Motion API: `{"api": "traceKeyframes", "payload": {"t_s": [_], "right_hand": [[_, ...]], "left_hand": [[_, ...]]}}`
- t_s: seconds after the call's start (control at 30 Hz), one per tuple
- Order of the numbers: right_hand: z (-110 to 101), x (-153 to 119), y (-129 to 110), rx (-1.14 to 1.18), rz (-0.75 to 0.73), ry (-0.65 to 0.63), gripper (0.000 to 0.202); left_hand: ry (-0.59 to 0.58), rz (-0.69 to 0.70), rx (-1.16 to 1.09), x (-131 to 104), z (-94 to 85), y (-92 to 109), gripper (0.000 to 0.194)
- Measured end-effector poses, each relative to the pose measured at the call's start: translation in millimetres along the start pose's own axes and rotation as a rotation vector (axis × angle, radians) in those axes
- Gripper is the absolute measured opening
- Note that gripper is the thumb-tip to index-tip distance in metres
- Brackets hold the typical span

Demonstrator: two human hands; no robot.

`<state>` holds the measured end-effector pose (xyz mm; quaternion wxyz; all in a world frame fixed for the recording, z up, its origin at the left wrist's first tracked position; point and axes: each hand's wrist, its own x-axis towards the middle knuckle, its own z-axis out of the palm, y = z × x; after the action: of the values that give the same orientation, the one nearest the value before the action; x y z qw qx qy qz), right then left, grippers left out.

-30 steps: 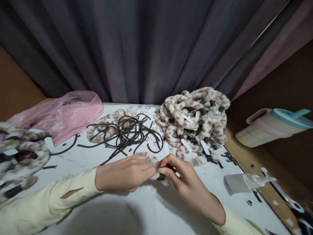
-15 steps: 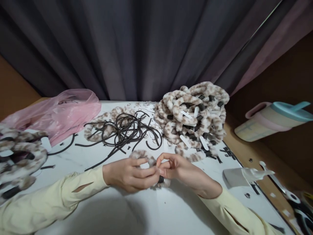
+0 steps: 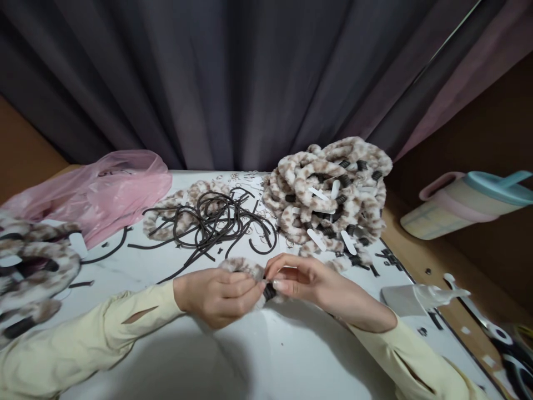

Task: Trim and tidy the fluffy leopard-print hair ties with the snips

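Low over the table's middle, my left hand (image 3: 222,295) is closed with its fingers pinching a small fluffy brown-and-white ring (image 3: 242,265). My right hand (image 3: 312,283) holds the ring's right side, thumb and index finger at a black ribbed band (image 3: 270,291) on it. The fingers cover much of the ring, and anything small between the fingertips is hidden. Just beyond the hands lies a tangle of black cords (image 3: 216,222), with more brown-and-white fluffy material (image 3: 172,228) behind it.
A tall pile of fluffy rings (image 3: 353,178) with black bands and white tags stands back right. More rings (image 3: 62,266) and a pink plastic bag (image 3: 137,183) lie left. On the right are a white squeeze bottle (image 3: 402,300), scissors (image 3: 497,333) and a lidded tumbler (image 3: 453,208).
My right hand has shifted slightly right and its fingers have moved around the black band, which shows more clearly now. The left hand keeps its hold with its fingers drawn closer together.
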<state>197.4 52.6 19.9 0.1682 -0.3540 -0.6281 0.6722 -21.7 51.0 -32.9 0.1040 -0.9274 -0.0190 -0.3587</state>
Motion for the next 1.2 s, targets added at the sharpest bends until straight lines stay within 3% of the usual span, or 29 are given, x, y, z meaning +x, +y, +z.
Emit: {"api": "traceKeyframes", "payload": {"t_s": [0.17, 0.33, 0.5, 0.7, 0.9, 1.07, 1.2], "right_hand": [[0.4, 0.0, 3.0, -0.335, -0.140, -0.091, 0.011], [10.2, -2.8, 4.7, -0.406, -0.228, 0.004, 0.001], [14.9, -4.1, 4.3, -0.466, -0.237, 0.099, 0.004], [17.2, -4.5, 6.0, -0.646, -0.259, 0.253, 0.005], [21.4, -4.9, 9.9, -0.633, -0.321, 0.359, 0.003], [23.0, -4.3, 10.6, -0.592, -0.361, 0.409, 0.006], [28.9, -5.5, 11.7, -0.687, -0.462, 0.464, 0.008]], "left_hand": [[0.034, 0.172, 0.107, 3.6, 1.6, 1.1, 0.030], [0.085, 0.248, 0.180, 8.6, 0.8, 0.6, 0.026], [0.048, 0.145, 0.232, 16.0, -10.3, 2.7, 0.011], [0.022, -0.055, 0.161, 28.9, -23.3, 5.6, 0.027], [0.007, -0.190, 0.037, 23.8, -16.9, 11.6, 0.031], [0.032, -0.425, -0.033, 24.1, -9.6, 19.0, 0.032], [0.048, -0.544, -0.034, 28.1, -7.8, 24.2, 0.032]]}}
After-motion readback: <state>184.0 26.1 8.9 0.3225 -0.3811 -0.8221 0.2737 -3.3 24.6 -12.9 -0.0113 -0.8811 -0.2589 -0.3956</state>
